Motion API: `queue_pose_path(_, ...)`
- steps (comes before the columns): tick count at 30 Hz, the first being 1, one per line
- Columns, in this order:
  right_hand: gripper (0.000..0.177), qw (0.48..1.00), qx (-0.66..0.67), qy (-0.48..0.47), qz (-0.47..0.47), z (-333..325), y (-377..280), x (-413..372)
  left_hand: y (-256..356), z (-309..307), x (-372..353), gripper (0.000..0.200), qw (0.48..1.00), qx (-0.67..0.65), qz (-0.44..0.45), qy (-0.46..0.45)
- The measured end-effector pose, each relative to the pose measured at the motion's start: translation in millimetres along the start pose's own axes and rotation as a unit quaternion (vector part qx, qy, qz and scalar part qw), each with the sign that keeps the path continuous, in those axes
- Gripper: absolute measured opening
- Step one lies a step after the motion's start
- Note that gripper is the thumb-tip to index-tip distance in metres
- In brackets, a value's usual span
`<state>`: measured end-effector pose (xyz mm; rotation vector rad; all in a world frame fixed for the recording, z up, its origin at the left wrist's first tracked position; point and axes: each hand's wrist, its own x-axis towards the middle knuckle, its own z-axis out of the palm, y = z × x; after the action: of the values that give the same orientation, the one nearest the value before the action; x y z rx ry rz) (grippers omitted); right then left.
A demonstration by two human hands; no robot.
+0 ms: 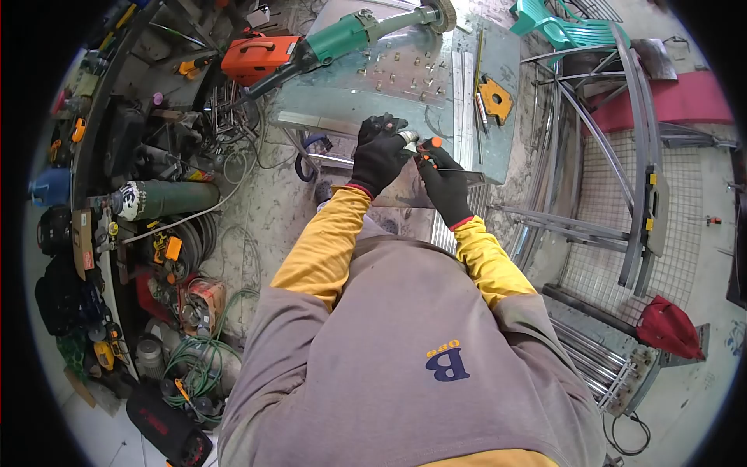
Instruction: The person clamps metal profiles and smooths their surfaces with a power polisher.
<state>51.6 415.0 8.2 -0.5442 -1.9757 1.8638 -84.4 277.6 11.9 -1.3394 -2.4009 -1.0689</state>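
Note:
My left hand [378, 158], in a black glove, is closed around a small pale, shiny piece [408, 137] whose kind I cannot make out. Close beside it, my right hand [445, 185], also gloved in black, grips a hand tool with orange-and-black handles [434, 143]. Its working end is too small to tell and lies near the pale piece. Both hands are over the near edge of a metal-topped table [311, 103]. Several small brass-coloured pieces [403, 76] lie scattered on the table.
A green angle grinder [338, 39] lies across the table's far left beside an orange case [261, 58]. Metal strips [463, 101] and a yellow magnetic welding square [496, 100] lie at right. A gas cylinder [175, 200] is at left; a metal frame [642, 156] stands at right.

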Motion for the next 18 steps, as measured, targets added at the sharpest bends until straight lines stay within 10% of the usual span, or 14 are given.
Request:
queue_pose_path(12, 0.037, 0.935, -0.290, 0.027, -0.202, 11.5, -11.8, -31.4, -3.5, 4.9, -1.2, 0.043, 1.000, -0.001, 0.005, 0.004)
queue_pose_path(18, 0.035, 0.987, -0.114, -0.005, -0.113, 7.0, -20.9, -28.9, -0.3, 1.0, -0.9, 0.033, 1.000, -0.008, -0.001, 0.020)
